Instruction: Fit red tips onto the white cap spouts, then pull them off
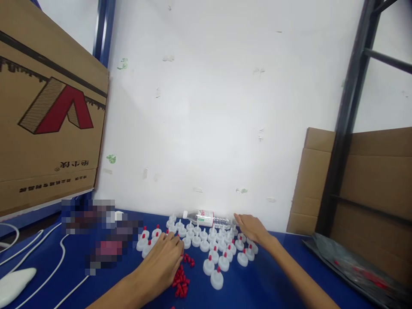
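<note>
White plastic nozzle caps (pixel 204 246): clustered centrally. Small red plastic tips (pixel 180 283): loose beside left hand (pixel 165 257) (curled, grip hidden). Right hand (pixel 252 227): cluster's far-right edge, hold unclear. Blue tabletop (pixel 251 285): roomy, right foreground.

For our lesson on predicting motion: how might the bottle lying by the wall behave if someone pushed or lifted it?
The bottle would probably roll if pushed, since it lies on its rounded side, though the white lids in front might stop it. Its clear, ribbed body suggests it may flex when gripped.
</note>
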